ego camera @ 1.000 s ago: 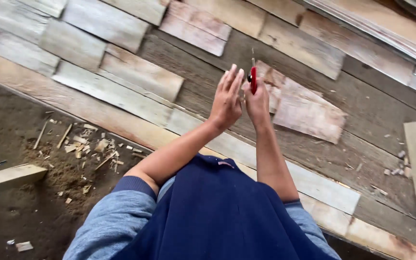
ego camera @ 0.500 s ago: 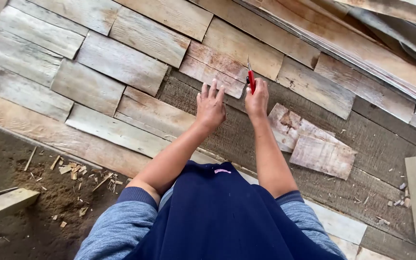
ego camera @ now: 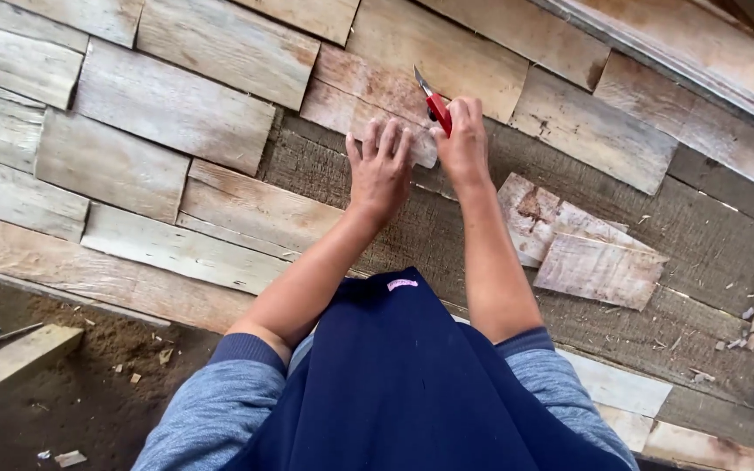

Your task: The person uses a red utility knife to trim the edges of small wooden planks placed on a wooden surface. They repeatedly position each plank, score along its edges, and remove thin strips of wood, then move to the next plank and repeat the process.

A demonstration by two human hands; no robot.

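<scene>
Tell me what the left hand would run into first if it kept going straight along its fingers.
Likely nothing raised: the left hand lies flat on a pale wooden shingle, so it would slide up that board toward the next shingle row.

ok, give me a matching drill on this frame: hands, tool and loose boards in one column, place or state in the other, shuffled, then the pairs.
Things:
1. left hand
2. right hand
3. red-handled tool
4. loose boards

Place or state:
A. piled to the right of the arms
B. flat, fingers spread, on a small plank
C. gripped, metal tip pointing up and left
D. closed around a red handle

Pairs: 1-B, 2-D, 3-C, 4-A
</scene>
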